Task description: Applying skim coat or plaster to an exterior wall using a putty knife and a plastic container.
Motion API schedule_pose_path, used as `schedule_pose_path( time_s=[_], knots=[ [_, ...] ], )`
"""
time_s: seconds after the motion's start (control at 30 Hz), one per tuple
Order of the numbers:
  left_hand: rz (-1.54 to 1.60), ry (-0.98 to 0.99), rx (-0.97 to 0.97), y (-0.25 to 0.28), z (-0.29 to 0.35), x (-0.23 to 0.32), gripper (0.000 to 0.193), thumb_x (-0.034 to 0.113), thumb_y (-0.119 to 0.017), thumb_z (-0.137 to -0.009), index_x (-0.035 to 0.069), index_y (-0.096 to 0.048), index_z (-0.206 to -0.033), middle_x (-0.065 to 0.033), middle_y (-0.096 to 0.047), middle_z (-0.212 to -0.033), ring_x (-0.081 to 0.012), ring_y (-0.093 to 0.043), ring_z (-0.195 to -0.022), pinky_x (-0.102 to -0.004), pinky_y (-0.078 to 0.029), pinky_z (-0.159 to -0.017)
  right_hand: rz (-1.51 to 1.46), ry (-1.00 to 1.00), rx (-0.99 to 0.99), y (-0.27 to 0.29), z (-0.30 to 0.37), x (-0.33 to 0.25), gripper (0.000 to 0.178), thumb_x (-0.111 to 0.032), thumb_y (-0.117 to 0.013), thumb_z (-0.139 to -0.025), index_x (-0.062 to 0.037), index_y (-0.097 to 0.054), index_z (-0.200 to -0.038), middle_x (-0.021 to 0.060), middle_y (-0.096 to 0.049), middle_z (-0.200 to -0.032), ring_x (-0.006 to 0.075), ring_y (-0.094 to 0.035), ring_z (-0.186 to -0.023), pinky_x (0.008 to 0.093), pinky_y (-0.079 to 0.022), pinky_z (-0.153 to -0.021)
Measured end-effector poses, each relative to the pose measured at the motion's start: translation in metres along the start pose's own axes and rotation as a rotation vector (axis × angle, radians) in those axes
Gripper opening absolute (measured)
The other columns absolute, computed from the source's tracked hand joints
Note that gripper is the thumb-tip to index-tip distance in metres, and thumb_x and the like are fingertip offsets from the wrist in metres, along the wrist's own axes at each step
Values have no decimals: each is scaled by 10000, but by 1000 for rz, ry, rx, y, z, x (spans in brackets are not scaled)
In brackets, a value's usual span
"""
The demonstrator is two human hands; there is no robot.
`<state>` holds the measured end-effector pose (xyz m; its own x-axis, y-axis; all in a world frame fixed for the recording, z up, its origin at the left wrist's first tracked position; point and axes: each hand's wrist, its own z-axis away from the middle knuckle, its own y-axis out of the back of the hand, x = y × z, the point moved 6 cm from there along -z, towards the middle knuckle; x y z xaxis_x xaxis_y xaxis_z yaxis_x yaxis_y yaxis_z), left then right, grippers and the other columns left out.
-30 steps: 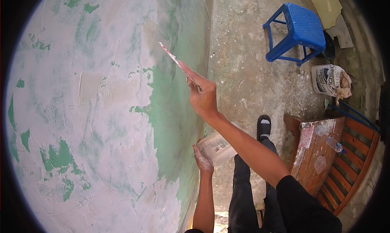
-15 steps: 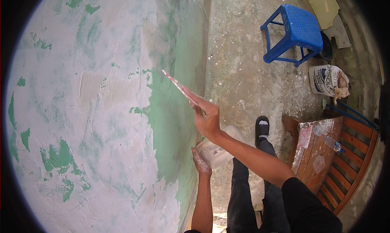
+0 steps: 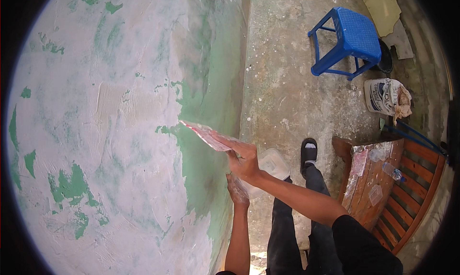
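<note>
My right hand [image 3: 245,162] is closed round a flat, putty-smeared spreader [image 3: 207,135] with a reddish edge. The blade points left, over the bare green strip of the wall [image 3: 199,179], its tip by the border of the white putty coat [image 3: 129,155]. Whether the tip touches the wall I cannot tell. Below and partly behind my right hand, my left hand [image 3: 238,191], dusted with putty, grips a clear plastic tub [image 3: 276,165]. My right forearm crosses in front of the tub and hides part of it and what it holds.
A blue plastic stool [image 3: 354,35] stands on the stained concrete floor [image 3: 278,83], with a white putty sack [image 3: 383,96] nearby. On the right is a wooden bench [image 3: 412,179] beside a paint-spattered wooden table [image 3: 371,188] bearing a plastic bottle [image 3: 393,170]. My sandalled foot [image 3: 309,152] is below.
My right hand has lowered the spreader toward me along the wall and turned it, so more of its face shows. My left hand and the tub have barely moved.
</note>
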<state>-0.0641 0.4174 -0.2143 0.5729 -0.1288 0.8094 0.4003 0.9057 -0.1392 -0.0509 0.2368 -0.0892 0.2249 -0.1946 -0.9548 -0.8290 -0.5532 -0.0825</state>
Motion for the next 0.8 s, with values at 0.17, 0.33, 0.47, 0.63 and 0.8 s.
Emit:
schedule_pose_path(
  time_s=[0.17, 0.33, 0.47, 0.63, 0.8],
  knots=[
    [246, 222, 12, -4, -5, -9, 582, 467, -373, -1035, 14, -407, -1400, -86, -459, -1419, -219, -455, -1285, -366, -346, -1095, 47, -18, 195, 6, -58, 13, 640, 186, -546, -752, -107, -602, -1319, 153, -643, -1232, 344, -681, -968, 347, -535, -822],
    [0, 8, 82, 56, -6, -35, 552, 443, -414, -1024, 69, -367, -1427, -90, -464, -1404, -232, -475, -1260, -370, -352, -1094, 20, -92, 68, -46, -8, -12, 573, 176, -559, -779, -38, -594, -1309, 165, -628, -1277, 307, -639, -1130, 300, -501, -885],
    [60, 101, -5, 19, -17, -17, 595, 515, -401, -1008, 79, -390, -1412, -102, -469, -1393, -254, -503, -1223, -390, -399, -1056, -15, -149, 150, -1, -4, 17, 484, 143, -549, -839, -23, -605, -1290, 124, -687, -1185, 166, -662, -928, 275, -494, -845],
    [163, 203, -60, 14, -15, -8, 722, 602, -366, -988, 16, -400, -1408, -133, -462, -1421, -287, -480, -1275, -399, -360, -1092, -45, -534, 376, 3, -66, 70, 381, 56, -548, -916, -13, -601, -1288, 119, -704, -1126, 115, -616, -899, 241, -477, -840],
    [103, 190, 26, 9, -11, -7, 735, 603, -369, -987, 16, -376, -1428, -149, -453, -1424, -286, -460, -1295, -397, -349, -1101, -24, -328, 275, -20, -39, 56, 403, 15, -584, -926, -22, -571, -1327, 165, -676, -1200, 112, -614, -1005, 259, -478, -862]
  ],
)
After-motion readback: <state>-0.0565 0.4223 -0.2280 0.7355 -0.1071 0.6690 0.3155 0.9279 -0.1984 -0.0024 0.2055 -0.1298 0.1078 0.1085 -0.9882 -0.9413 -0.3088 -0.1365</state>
